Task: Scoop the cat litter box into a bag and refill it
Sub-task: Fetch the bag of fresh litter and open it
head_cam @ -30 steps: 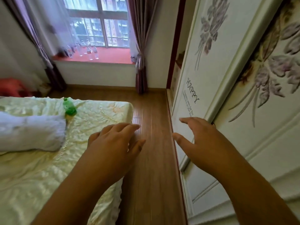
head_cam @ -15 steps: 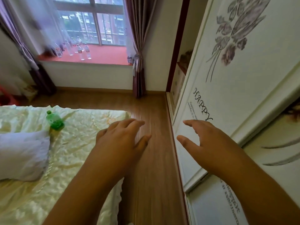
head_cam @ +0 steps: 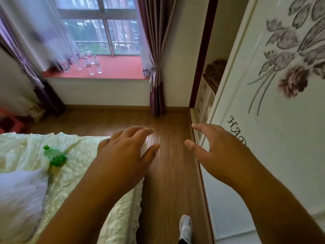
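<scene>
My left hand [head_cam: 121, 155] and right hand [head_cam: 219, 152] hang empty, fingers loosely spread; no litter box visible, nothing started, I judge.

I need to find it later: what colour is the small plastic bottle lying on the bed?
Green, cap included: the small plastic bottle shows clearly in the head view.
</scene>
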`<action>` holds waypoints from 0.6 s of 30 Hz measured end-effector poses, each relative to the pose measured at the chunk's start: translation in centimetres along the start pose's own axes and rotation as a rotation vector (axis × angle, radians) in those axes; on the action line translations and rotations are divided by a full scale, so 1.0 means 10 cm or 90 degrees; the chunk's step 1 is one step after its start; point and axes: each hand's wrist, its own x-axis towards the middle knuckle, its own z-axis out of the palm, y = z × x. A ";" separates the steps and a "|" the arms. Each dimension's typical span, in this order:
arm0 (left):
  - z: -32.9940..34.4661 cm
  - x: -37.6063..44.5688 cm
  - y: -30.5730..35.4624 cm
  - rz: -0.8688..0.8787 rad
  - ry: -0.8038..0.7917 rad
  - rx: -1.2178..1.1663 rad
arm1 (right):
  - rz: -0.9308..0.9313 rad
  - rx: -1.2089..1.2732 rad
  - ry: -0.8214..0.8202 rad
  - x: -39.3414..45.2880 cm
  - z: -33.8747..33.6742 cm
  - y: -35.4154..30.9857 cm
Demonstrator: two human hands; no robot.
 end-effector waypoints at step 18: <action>0.13 2.85 0.09 -0.110 0.060 -0.007 | -0.118 -0.022 -0.094 3.29 -0.50 0.50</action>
